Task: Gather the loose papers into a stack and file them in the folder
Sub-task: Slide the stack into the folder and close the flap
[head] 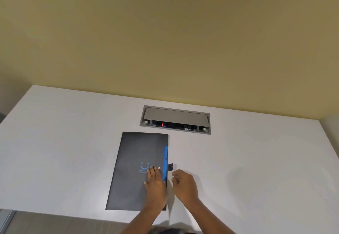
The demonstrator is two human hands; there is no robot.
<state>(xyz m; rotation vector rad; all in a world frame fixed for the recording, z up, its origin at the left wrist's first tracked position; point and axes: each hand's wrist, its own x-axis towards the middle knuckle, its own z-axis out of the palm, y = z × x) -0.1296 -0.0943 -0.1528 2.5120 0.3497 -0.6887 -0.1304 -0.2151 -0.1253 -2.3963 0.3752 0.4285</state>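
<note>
Nearest the camera, both forearms reach in over the near edge of the white bench [64, 142]. The left hand [156, 182] lies flat on the dark folder [137, 160], its fingers [151, 171] spread and pressing the cover down close to a small round button [158, 168] by the right edge. The right hand [185, 184] sits just beside that edge, on the bench, its fingers [175, 176] curled loosely and holding nothing; it is near a small dark tab [171, 166] that sticks out from the folder's blue strip [165, 162]. The folder lies closed, lengthwise, near the middle of the bench. No loose papers show, so they are likely already inside. The folder looks like thin card: light, fairly stiff, prone to slide on the smooth top, so one palm holding it down makes sense. The tab looks soft and small, best pinched between thumb and forefinger. Farther back, a grey cable box [175, 119] is set into the bench, and behind it stands a plain yellow wall [165, 32].
</note>
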